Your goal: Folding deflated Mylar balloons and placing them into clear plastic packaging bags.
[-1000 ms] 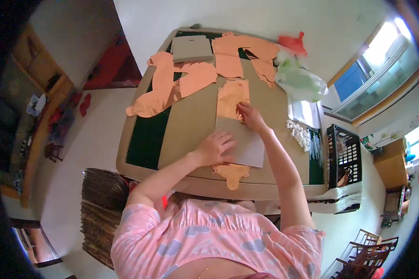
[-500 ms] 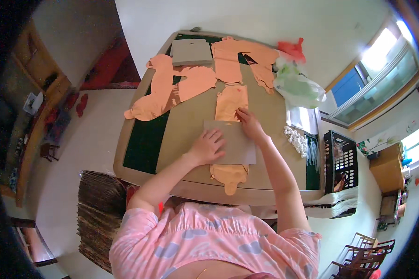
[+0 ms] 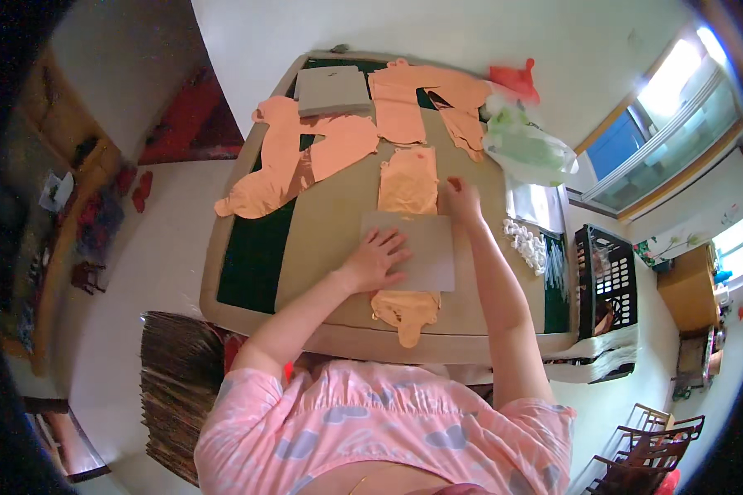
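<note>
On the table, a flat orange foil balloon (image 3: 409, 177) lies lengthwise in front of me, its lower end (image 3: 408, 313) showing below a grey cardboard sheet (image 3: 429, 256) that covers its middle. My left hand (image 3: 377, 260) rests flat on the sheet's left part, fingers spread. Just right of the foil's upper part, my right hand (image 3: 464, 200) is off both foil and sheet. Its fingers are curled in, with nothing visible in them.
More orange foil balloons (image 3: 338, 148) lie on the far left and far middle (image 3: 400, 107) of the table. A stack of grey cardboard (image 3: 333, 91) sits at the back. To the right are a plastic bag (image 3: 528, 148), small white pieces (image 3: 524, 246) and a black crate (image 3: 606, 280).
My right hand has let go of the foil's upper part and moved right. My left hand has shifted slightly right on the cardboard, still pressed flat.
</note>
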`<action>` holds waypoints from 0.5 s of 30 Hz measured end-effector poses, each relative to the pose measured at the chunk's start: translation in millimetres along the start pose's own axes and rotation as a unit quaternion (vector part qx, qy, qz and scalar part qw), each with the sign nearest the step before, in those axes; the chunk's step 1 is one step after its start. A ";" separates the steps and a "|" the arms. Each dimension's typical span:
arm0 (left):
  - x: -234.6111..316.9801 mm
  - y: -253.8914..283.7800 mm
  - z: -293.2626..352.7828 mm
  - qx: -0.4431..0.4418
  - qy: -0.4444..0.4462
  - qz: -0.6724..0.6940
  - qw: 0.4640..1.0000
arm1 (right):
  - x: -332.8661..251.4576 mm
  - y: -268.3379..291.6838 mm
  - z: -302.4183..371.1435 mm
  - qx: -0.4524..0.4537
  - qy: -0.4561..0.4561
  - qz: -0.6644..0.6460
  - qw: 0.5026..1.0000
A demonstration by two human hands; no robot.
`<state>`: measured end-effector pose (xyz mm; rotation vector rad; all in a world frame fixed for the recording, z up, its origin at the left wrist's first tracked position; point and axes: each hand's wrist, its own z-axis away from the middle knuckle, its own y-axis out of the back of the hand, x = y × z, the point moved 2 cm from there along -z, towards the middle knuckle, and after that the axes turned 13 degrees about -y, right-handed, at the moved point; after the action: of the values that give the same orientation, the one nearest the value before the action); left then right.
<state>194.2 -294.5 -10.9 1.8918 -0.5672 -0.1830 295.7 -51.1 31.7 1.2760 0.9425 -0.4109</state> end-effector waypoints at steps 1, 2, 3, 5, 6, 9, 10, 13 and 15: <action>-1.3 -0.3 0.9 0.003 0.000 -0.016 1.000 | -11.4 -2.0 0.3 -0.050 -0.076 0.074 0.993; -1.6 -0.6 2.7 0.003 0.001 -0.020 1.000 | -16.1 -7.1 -1.9 -0.051 -0.073 0.071 0.994; -1.1 -0.8 5.4 0.006 0.007 -0.021 1.000 | -20.2 -14.2 -3.6 -0.088 -0.077 0.104 0.988; 1.5 -1.6 2.7 0.010 0.006 -0.021 1.000 | -16.3 -25.4 -14.8 -0.058 -0.052 0.196 0.978; 3.0 -2.4 -0.5 0.003 0.001 -0.015 1.000 | -9.2 -28.5 -23.2 -0.053 -0.053 0.194 0.978; 5.9 1.0 -4.6 -0.006 0.000 -0.003 1.000 | 0.1 -33.0 -34.8 -0.042 -0.065 0.199 0.977; 6.1 2.5 -2.0 -0.007 0.007 0.002 1.000 | -3.5 -32.9 -32.1 -0.074 -0.090 0.113 0.987; 4.4 -0.2 2.7 0.005 0.008 0.032 0.999 | -10.4 -24.6 -19.5 -0.099 -0.094 -0.038 0.990; 0.8 -4.1 5.8 0.004 0.016 0.033 0.999 | -21.3 -16.2 0.6 -0.099 -0.073 -0.101 0.987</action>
<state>193.9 -298.6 -16.7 1.8788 -0.6086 -0.1078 271.8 -61.1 38.3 0.9603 0.9650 -0.5477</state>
